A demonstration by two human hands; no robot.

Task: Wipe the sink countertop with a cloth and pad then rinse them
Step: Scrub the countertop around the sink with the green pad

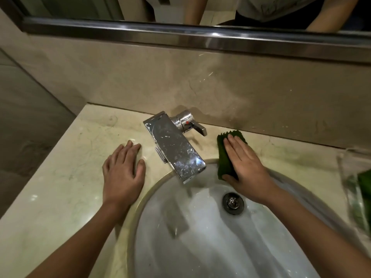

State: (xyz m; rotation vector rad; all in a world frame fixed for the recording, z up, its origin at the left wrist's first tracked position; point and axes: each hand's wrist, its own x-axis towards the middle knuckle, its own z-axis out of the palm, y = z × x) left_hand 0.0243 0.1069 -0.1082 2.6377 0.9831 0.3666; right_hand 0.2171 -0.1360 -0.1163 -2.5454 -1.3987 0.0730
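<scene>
While the right hand (pixel 244 163) lies flat on the green pad (pixel 222 157), its fingers straight and pressing down rather than curled round it, the pad sits on the pale stone countertop (pixel 60 187) at about twelve o'clock from the drain (pixel 232 203), its near end reaching the rim of the white sink (pixel 200 247). The chrome faucet (pixel 174 149) stands at eleven o'clock from the drain, just beside the pad, spout out over the basin. Between nine and ten o'clock the left hand (pixel 122 169) rests open on the countertop, fingers relaxed and holding nothing. Near three o'clock, at the picture's edge, lies a blurred clear bag (pixel 349 177) with something green inside
</scene>
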